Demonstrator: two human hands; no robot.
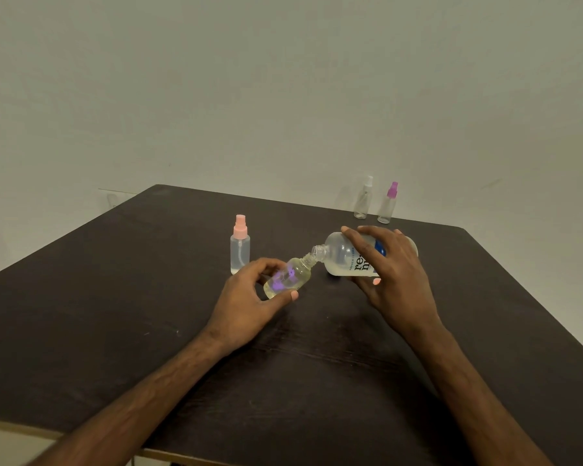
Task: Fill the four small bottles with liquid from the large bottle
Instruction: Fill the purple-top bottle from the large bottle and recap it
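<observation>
At frame centre, the right hand [389,264] is wrapping the tipped large bottle [347,257] mid-body, likely light yet slippery; the left hand [249,297] is pinching the uncapped small bottle [288,277].

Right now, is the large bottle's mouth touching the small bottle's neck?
Cannot tell. In the head view the large bottle's mouth meets the small bottle's neck with no visible gap, but depth is unclear.
</observation>
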